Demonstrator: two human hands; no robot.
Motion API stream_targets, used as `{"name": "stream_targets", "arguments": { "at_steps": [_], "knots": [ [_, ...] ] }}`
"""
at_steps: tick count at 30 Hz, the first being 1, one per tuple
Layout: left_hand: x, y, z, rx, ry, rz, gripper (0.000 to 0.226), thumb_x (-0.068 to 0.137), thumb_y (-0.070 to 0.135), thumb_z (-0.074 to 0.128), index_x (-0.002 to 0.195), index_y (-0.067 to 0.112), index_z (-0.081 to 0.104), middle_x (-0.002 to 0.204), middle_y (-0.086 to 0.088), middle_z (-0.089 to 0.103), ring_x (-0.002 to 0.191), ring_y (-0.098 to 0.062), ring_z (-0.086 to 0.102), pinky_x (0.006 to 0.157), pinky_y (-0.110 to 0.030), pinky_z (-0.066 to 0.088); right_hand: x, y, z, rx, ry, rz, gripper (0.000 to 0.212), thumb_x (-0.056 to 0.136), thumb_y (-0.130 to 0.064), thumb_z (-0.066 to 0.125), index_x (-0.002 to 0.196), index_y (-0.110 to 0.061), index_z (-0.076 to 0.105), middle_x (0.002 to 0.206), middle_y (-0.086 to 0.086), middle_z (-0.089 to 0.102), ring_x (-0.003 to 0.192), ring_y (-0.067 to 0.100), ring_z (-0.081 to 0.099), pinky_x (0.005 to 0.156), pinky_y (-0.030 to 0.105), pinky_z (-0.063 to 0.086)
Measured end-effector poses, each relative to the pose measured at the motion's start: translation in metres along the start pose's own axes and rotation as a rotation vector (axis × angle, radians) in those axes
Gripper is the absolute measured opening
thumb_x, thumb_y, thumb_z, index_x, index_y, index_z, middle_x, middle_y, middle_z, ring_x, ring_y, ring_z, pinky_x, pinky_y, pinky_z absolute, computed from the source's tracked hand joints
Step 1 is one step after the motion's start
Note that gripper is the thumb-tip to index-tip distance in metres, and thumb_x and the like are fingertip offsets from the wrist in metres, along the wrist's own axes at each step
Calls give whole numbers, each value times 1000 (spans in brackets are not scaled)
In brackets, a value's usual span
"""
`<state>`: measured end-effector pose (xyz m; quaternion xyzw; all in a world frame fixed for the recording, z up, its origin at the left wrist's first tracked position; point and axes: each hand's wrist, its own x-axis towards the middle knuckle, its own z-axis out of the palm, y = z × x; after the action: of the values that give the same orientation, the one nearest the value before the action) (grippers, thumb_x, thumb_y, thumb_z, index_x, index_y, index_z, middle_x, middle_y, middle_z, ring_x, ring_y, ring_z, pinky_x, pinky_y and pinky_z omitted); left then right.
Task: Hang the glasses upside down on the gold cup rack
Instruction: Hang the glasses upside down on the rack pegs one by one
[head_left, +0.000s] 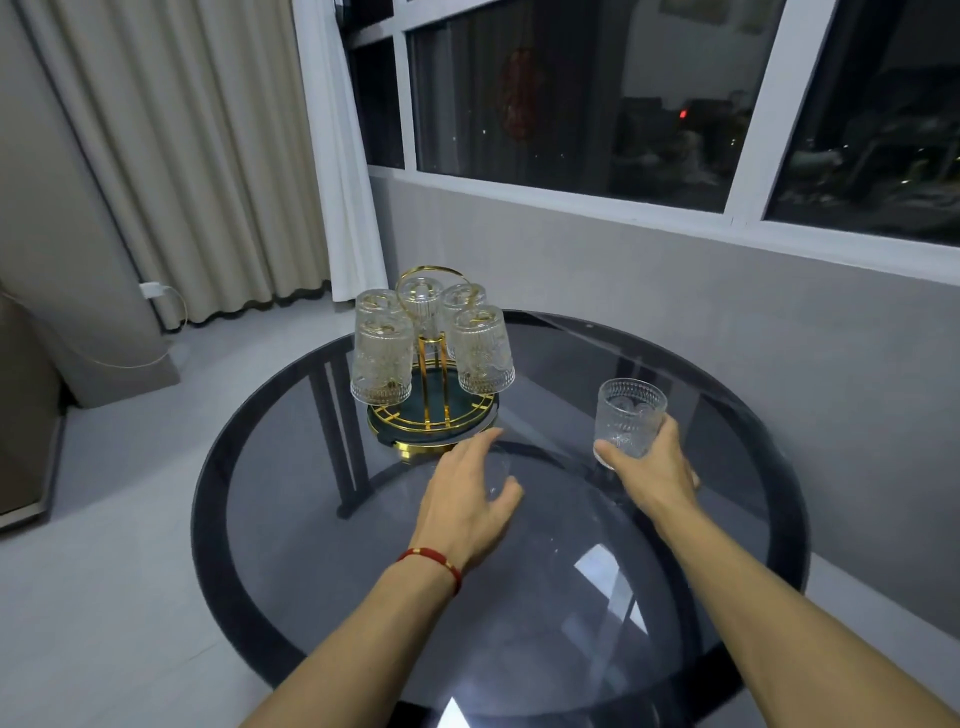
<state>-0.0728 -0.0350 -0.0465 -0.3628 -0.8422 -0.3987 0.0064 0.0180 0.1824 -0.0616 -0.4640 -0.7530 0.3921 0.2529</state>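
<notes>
The gold cup rack (432, 415) stands on the far left part of the round dark glass table (727, 545). Several ribbed clear glasses (382, 364) hang upside down on its arms. My right hand (652, 467) grips an upright ribbed glass (631, 415) by its lower part, to the right of the rack. My left hand (467, 493) is just in front of the rack's base, fingers and thumb curled around a second glass (497, 470). That glass shows only as a faint outline under the palm.
A window wall runs along the back and right, close to the table's far edge. Cream curtains (208, 156) and a grey upholstered piece (78, 312) stand at the left, with a white charger and cable on the floor.
</notes>
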Motion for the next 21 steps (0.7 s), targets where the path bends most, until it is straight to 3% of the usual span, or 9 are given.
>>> {"name": "stream_targets", "arguments": {
  "at_steps": [5,8,11,13,15,17,21],
  "knots": [
    [3,2,1,-75,-3,-17,58,91,25,64,146,24,47,144,-1,58,133,-19,51,112,-43,44,-2,-2,-2,-73,-3,-67,77,76,-55,83,132,-15,48,132,11,67,129,40,57,114,50,34],
    [4,4,0,-215,-12,-71,64,87,37,70,146,28,46,139,4,58,120,-12,56,99,-31,49,-21,-6,-8,-170,-96,-258,66,71,-61,82,116,-27,48,107,-1,68,114,30,60,117,53,30],
    [7,9,-2,-512,-62,-178,91,73,57,79,150,31,37,127,12,57,110,-4,61,95,-32,56,-42,-15,-10,-216,-250,-448,68,66,-65,79,121,-41,48,114,-6,70,114,16,63,121,54,23],
    [10,11,-3,-686,-79,-238,104,65,58,85,151,30,34,123,10,58,107,-5,66,91,-41,61,-56,-24,-8,-184,-347,-516,72,65,-68,80,127,-47,50,120,-6,68,116,14,62,116,51,38],
    [13,13,-7,-791,-38,-276,106,59,55,89,148,26,40,121,-3,65,105,-12,70,80,-42,65,-63,-31,-8,-106,-390,-525,75,64,-64,83,131,-49,54,124,-7,67,116,12,65,105,46,52],
    [16,12,-13,-902,29,-317,96,62,48,91,143,21,47,116,-12,69,98,-13,74,69,-39,65,-66,-36,-7,24,-435,-486,80,65,-58,86,138,-46,56,130,-6,66,119,13,67,102,44,57],
    [19,11,-20,-1105,123,-418,67,79,35,86,134,16,53,97,-6,78,84,-19,78,60,-39,64,-74,-45,3,520,-629,-234,68,81,-44,87,140,-27,58,133,6,73,115,23,76,91,45,65]
  ]
}}
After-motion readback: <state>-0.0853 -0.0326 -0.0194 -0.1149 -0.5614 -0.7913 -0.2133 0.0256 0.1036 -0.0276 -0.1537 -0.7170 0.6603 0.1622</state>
